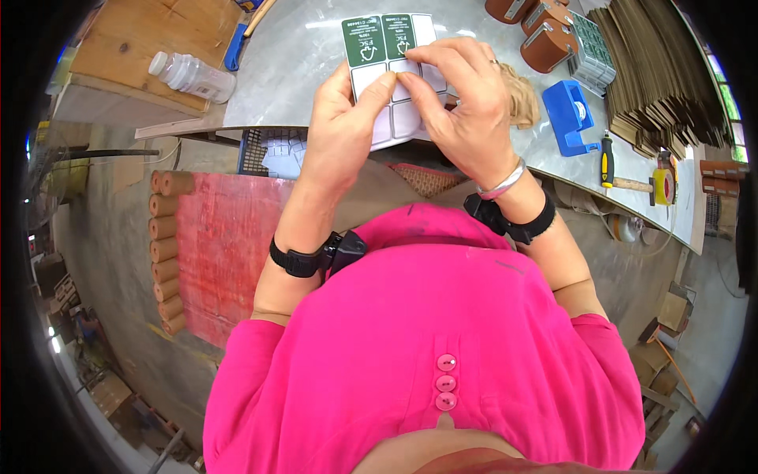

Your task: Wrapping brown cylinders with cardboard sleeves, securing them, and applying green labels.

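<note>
Left hand [347, 118]: fingers gripping the sheet's left side, thumb on front, others behind.
Label sheet [380, 57]: held up between both hands, over the near edge of the tabletop [292, 79]; looks light, thin, bendy, probably slick, likely to crease.
Best hold: likely flat pinch at side edges, off the green labels [363, 33].
Right hand [470, 103]: thumb and index at sheet's face; can't tell if pinching anything.
</note>
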The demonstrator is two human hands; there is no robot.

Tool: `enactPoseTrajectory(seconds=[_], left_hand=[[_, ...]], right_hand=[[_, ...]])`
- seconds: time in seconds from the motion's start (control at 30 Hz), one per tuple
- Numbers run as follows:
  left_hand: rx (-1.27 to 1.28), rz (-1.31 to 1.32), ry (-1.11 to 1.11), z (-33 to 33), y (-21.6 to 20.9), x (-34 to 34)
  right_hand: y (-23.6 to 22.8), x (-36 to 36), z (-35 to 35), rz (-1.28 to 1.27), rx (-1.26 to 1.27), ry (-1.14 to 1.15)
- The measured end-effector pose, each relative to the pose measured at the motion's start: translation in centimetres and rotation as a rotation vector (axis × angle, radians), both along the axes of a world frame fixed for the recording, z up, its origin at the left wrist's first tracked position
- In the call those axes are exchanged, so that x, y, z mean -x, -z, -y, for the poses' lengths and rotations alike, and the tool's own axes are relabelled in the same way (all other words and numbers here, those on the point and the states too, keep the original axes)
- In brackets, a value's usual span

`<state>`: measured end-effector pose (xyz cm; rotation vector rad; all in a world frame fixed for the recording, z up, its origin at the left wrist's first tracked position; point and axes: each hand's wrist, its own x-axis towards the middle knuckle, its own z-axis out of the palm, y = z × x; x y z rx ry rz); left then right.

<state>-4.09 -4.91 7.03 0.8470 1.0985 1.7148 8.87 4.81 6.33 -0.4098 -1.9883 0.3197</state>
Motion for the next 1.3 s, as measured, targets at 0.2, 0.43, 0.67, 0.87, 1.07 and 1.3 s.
enactPoseTrajectory(seconds=[0.2,0.43,0.67,0.87,1.07,1.3], left_hand=[[-0.060,-0.135,-0.083,0.0,-0.2,0.1],[-0.062,-0.298,-0.087,0.1,-1.2,0.3],[-0.052,-0.470,-0.081,-0.2,-1.3,0.8],[0.035,-0.493,-0.047,-0.3,-1.3,0.9],[0.061,-0.384,-0.012,-0.6,-1.1,0.9],[0.061,-0.296,-0.003,-1.0,-0.7,1.5]], right_hand=[[-0.6,0.2,0.0,-0.033,0.007,-0.049],[-0.9,-0.6,-0.1,0.027,0.037,-0.097],[-1.0,-1.2,-0.3,0.077,0.051,-0.115],[-0.5,-1.4,-0.6,0.097,0.039,-0.118],[-0.9,-1.5,-0.6,0.068,0.157,-0.172],[-0.2,-0.8,-1.2,-0.085,0.452,-0.195]])
